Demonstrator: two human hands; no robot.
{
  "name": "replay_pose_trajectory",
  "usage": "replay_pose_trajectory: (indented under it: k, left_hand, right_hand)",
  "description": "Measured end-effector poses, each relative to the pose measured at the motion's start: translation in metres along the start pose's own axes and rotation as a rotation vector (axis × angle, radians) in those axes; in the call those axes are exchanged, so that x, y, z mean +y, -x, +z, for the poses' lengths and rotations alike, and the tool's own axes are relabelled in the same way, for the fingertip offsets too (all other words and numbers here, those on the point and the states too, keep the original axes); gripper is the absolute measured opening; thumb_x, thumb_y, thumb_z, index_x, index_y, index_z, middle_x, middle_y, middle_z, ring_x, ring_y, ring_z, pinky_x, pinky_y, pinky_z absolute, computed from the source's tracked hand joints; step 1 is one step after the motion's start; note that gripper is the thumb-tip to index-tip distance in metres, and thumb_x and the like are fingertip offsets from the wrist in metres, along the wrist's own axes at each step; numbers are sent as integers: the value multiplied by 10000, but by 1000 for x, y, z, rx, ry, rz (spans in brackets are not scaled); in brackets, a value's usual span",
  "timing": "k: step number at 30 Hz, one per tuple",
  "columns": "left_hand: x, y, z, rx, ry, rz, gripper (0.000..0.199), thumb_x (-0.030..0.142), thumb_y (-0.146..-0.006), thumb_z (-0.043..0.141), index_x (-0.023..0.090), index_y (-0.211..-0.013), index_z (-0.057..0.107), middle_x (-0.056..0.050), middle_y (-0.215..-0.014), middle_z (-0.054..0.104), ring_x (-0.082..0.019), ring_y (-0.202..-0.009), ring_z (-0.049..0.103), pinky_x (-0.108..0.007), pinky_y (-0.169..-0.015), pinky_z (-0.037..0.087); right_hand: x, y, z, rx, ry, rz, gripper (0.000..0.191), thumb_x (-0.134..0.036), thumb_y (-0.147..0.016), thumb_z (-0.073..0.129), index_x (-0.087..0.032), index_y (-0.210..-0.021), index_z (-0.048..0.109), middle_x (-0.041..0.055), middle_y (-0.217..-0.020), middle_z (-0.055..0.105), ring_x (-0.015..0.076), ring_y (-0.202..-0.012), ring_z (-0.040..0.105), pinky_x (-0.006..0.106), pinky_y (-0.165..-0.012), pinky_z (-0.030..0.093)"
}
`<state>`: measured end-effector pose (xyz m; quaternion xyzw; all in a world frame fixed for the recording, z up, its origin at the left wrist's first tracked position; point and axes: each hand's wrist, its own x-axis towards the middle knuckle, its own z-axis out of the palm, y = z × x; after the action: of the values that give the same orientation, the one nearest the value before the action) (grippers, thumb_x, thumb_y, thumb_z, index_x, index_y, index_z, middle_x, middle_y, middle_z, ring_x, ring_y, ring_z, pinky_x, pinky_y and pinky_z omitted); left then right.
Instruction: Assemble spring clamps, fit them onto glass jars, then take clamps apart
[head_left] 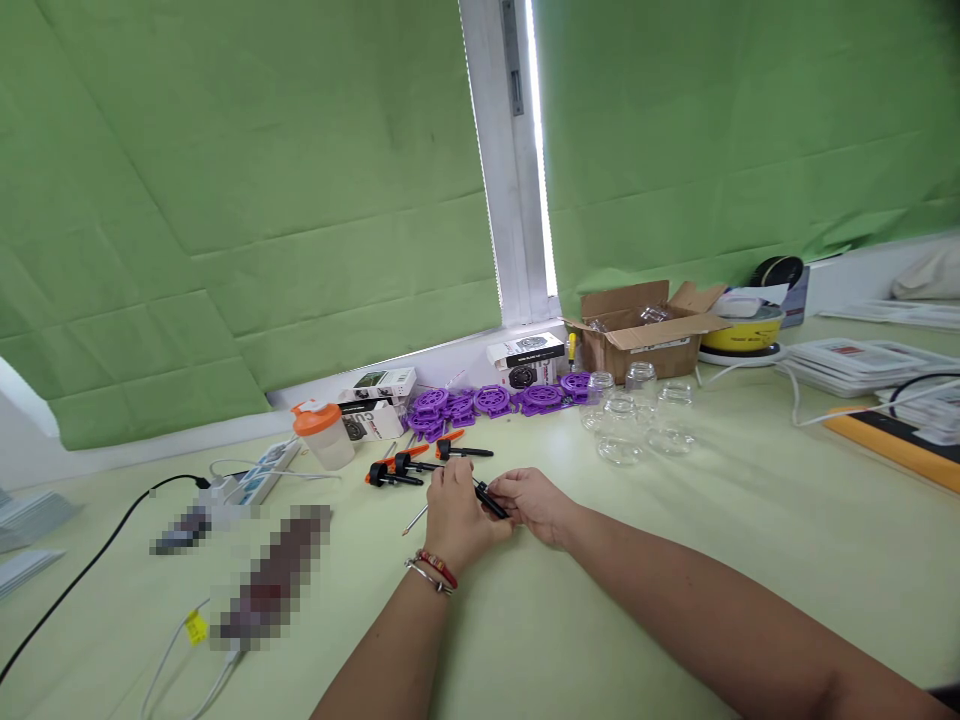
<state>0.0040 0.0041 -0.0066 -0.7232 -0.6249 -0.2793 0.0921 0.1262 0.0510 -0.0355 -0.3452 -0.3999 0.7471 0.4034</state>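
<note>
My left hand [456, 512], with a red bracelet and a silvery one on its wrist, is closed around a black stick-like part [491, 502]. The fingers of my right hand [534, 503] pinch the same part from the right side. Its far end is hidden behind my left fingers. A thin metal rod [415, 520] with a pointed tip pokes out to the left of my left hand. Just beyond my hands lie several black parts [395, 475] with rod-like ends, and orange pieces [409, 454] among them.
Purple wheel-shaped frames [492, 401], printed boxes [529, 360] and an open cardboard box [641, 330] line the window wall. Clear glass-like jars [621, 430] stand right of centre. An orange-lidded shaker cup [324, 435], a power strip [268, 472] and cables occupy the left.
</note>
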Motion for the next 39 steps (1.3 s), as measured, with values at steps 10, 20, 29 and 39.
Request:
replay_pose_trajectory:
  k: [10, 20, 29, 39]
  left_hand:
    - [0, 0, 1, -23, 10, -24, 627, 370, -462, 704, 192, -984, 404, -53, -949, 498, -255, -910, 472, -364, -775, 374]
    - [2, 0, -3, -16, 68, -35, 609, 347, -456, 712, 195, -965, 413, -54, -921, 513, -267, -902, 492, -366, -751, 395]
    - [3, 0, -4, -6, 114, -38, 637, 390, -451, 732, 203, -966, 407, -49, -922, 521, -259, -901, 492, -362, -757, 403]
    - [1, 0, -3, 1, 117, -24, 609, 353, -471, 715, 201, -977, 413, -44, -923, 521, -250, -904, 493, -354, -757, 407]
  right_hand:
    - [3, -3, -2, 0, 28, 13, 92, -184, -628, 635, -141, -650, 557, 49, -611, 664, 168, -575, 651, 241, -516, 484]
    - [-2, -1, -1, 2, 34, 26, 48, -160, -630, 603, -144, -624, 558, 49, -601, 661, 186, -601, 658, 250, -515, 484]
    - [-8, 2, -3, -52, 46, 24, 84, -178, -638, 631, -128, -665, 569, 64, -621, 671, 170, -586, 650, 234, -486, 459]
    - [-7, -2, -8, -20, 63, 66, 108, -169, -662, 630, -142, -724, 546, 45, -632, 655, 175, -597, 659, 232, -478, 460]
